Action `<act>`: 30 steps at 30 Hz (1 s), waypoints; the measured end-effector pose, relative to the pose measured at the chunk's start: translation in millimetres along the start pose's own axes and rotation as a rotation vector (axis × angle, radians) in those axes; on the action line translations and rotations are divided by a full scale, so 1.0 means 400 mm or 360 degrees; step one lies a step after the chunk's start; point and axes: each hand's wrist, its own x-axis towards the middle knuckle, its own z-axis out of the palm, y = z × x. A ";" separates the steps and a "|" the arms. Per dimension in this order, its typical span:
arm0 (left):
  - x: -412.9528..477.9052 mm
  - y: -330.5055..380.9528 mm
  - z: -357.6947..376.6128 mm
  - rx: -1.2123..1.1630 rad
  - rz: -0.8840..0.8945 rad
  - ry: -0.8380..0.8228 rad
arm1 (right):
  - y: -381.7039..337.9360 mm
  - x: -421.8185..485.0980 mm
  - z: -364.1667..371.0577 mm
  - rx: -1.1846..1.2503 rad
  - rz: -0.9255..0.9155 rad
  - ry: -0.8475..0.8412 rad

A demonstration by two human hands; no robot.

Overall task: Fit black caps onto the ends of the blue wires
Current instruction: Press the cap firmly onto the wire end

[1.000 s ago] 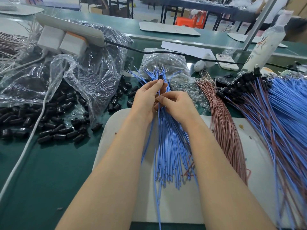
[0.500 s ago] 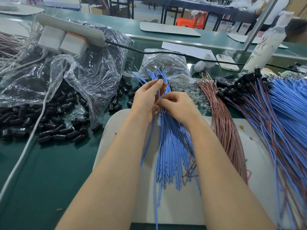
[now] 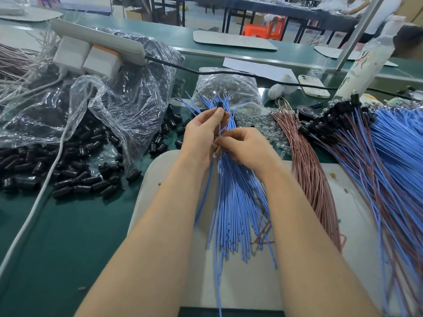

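Observation:
A loose bundle of blue wires [image 3: 238,202] lies fanned out on a white board [image 3: 164,179] in front of me. My left hand [image 3: 203,133] pinches a small black cap [image 3: 220,105] between thumb and fingertips, held just above the bundle's far ends. A single blue wire [image 3: 219,259] runs down from the cap towards me. My right hand [image 3: 247,145] sits just right of the left, pinching that wire a little below the cap. Many loose black caps [image 3: 68,170] lie on the green table at the left.
A torn clear plastic bag [image 3: 109,104] and a white power strip [image 3: 98,40] sit at the left. Brown wires [image 3: 313,170] and capped blue-and-brown wires [image 3: 370,161] lie at the right. A bag of clear bulbs [image 3: 226,88], a phone [image 3: 313,85] and a bottle [image 3: 366,56] stand behind.
Both hands stay together at the bundle's far end. The single wire's near end has slid towards me, and the cap sits a little higher between the left fingertips.

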 end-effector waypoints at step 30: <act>0.034 -0.031 -0.011 -0.0018 0.0009 0.0037 | -0.015 -0.002 0.023 -0.0001 -0.0135 0.0198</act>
